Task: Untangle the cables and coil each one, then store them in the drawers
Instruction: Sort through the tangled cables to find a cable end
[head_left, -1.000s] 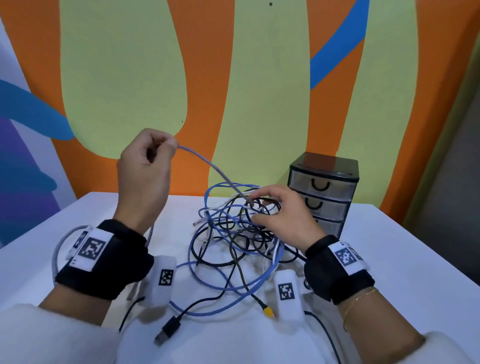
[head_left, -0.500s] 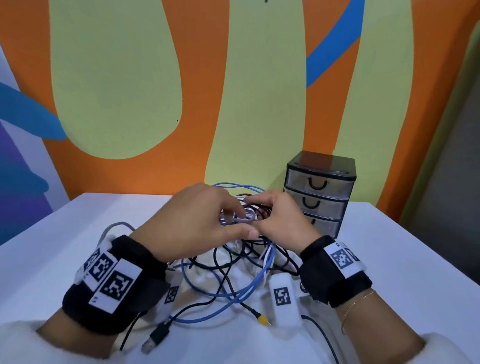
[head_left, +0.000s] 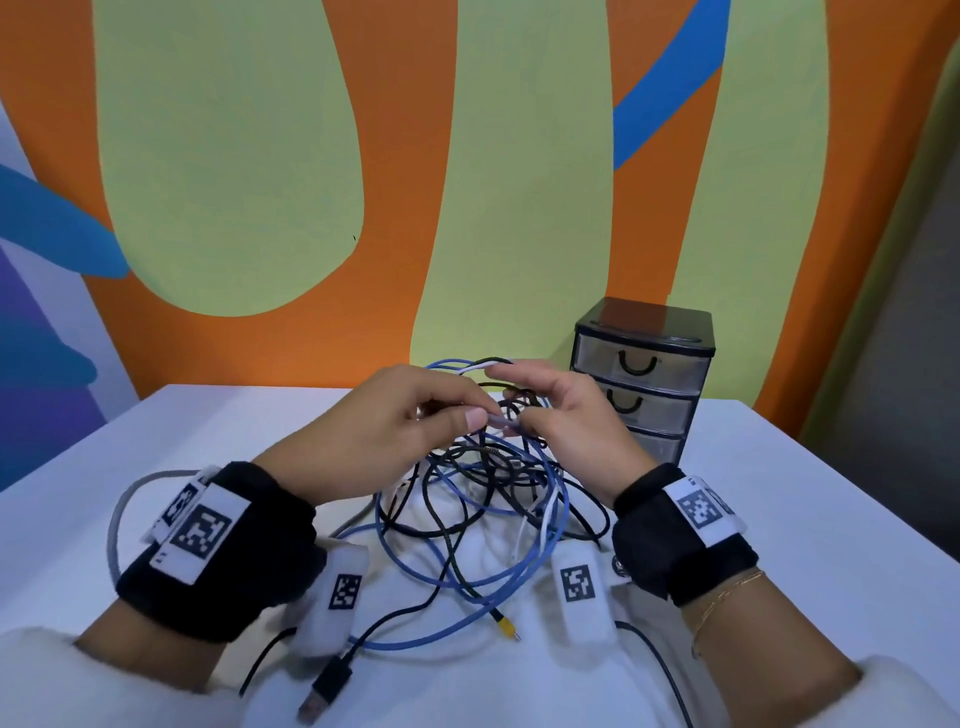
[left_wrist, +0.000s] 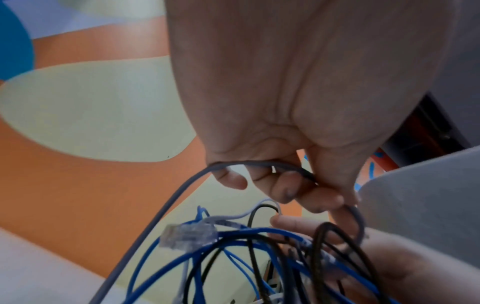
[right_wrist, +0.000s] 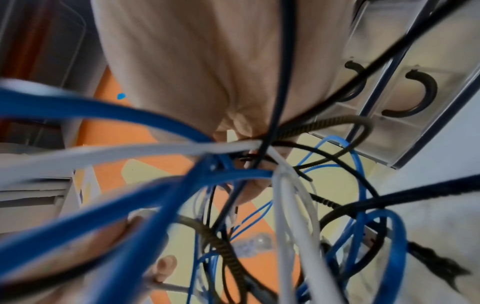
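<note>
A tangle of blue, black, white and grey cables lies mid-table, partly lifted. My left hand pinches a grey cable just above the tangle; in the left wrist view its fingers curl round that cable. My right hand touches the left and holds up several loops of the tangle bunched at its fingers. A clear network plug hangs among the blue strands. The small three-drawer unit stands behind the right hand, with every drawer pushed in.
The white table meets the orange and green wall behind. A black USB plug and a yellow-tipped plug lie near the front edge. A grey cable loop trails left of my left wrist.
My left hand came down from its raised spot at the left and met the right hand over the tangle. The grey cable it pulled taut now hangs slack.
</note>
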